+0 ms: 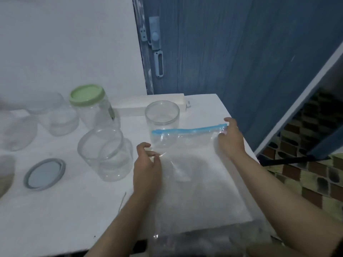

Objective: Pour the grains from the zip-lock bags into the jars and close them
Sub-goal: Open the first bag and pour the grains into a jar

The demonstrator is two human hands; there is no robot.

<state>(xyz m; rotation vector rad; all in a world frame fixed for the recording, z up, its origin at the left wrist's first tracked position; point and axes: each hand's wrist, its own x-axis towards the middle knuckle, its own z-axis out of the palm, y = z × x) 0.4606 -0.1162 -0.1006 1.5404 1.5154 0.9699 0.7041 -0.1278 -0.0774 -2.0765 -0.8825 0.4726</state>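
Nearest my view, both bare forearms are reaching in from the bottom edge, angling up and slightly inward over the white bench (pixel 55 210). Between them I am seeing the clear zip-lock bag (pixel 193 164) lying across the bench's near right part, its lower end hanging past the front edge (I cannot tell what it holds, the plastic being too pale against the bench). Its blue zip strip (pixel 189 130) is running along the far end.

The left hand (pixel 147 167) is sitting at the bag's left edge, wrist straight, fingers (pixel 143 146) curled and pinching the film together with the thumb. The right hand (pixel 230 140) is stretching further out, fingers bent round the bag's far right corner, gripping it just at the end of the zip strip.

An open clear jar (pixel 162 117) is standing upright just behind the strip, partly seen through the bag. Another open jar (pixel 105 154) is standing left of the left hand, near it but apart. Behind that one, a jar with a green lid (pixel 87 95) is standing closed. A grey lid (pixel 44 174) is lying flat on the bench well to the left. More clear jars (pixel 55 115) are blurring together at the far left.
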